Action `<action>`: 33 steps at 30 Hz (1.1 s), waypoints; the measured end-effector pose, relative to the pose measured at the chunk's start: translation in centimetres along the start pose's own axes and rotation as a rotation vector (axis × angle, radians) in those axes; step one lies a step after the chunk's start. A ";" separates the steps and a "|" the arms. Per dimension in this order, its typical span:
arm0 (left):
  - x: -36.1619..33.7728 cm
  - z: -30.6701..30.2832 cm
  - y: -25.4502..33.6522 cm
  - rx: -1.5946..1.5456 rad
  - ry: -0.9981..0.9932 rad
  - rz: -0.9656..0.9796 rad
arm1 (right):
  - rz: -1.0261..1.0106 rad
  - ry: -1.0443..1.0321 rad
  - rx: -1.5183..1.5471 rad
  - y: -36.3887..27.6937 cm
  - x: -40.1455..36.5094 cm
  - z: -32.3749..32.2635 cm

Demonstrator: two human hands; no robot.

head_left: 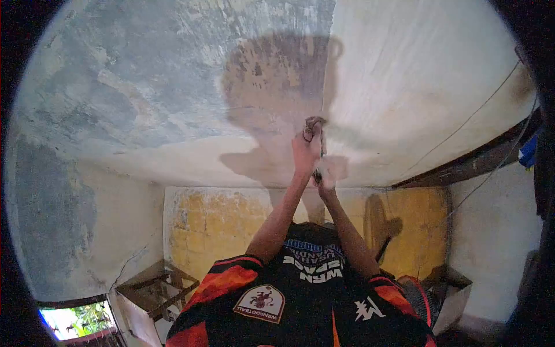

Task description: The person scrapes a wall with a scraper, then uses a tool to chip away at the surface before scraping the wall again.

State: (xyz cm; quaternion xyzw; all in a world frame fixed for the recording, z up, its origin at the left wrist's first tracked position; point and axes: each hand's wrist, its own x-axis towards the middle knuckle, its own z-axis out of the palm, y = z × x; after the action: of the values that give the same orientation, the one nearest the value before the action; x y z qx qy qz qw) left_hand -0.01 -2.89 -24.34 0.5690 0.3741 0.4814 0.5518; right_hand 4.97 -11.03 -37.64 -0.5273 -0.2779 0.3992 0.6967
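Both my arms stretch out to a large plastered surface [173, 87]. Its left part is patchy grey-blue and its right part [416, 75] is smooth and pale. My left hand [304, 151] is closed around a small dark metal tool [314, 124], whose tip touches the plaster at the border between the two parts. My right hand [330, 171] sits just below and beside it, closed on the tool's lower end [317, 176]; what exactly it grips is hard to make out. My shadow [272, 75] falls on the plaster. A black and orange shirt [300, 289] fills the bottom.
A yellow, stained wall [231, 220] lies beyond my arms. A thin cable [462, 124] and a dark wooden beam [480, 159] run along the right. A wooden frame [156, 286] and a bright opening [75, 321] are at lower left, a box [451, 289] at lower right.
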 end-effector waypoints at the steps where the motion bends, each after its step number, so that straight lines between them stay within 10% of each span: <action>1: -0.3 0.2 -0.9 -0.052 0.000 -0.043 | 0.018 0.016 0.026 -0.5 -0.4 0.2; 6: -0.1 0.2 -2.6 -0.205 -0.020 -0.174 | 0.072 -0.147 0.062 0.1 0.0 -1.2; 11: 0.3 0.5 2.5 0.064 -0.009 0.177 | 0.291 0.060 0.168 -7.4 -0.4 2.0; 21: 0.0 -0.2 -0.9 -0.130 -0.105 -0.203 | -0.193 -0.002 -0.073 -1.8 0.1 0.8; 33: -0.1 -0.5 -4.3 -0.181 -0.106 -0.152 | -0.277 -0.021 -0.182 -2.1 0.3 1.0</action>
State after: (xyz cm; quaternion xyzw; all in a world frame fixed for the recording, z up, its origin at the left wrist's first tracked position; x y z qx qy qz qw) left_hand -0.03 -2.33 -28.63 0.5114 0.3417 0.4392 0.6548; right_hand 4.88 -10.55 -35.31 -0.5407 -0.3902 0.2780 0.6915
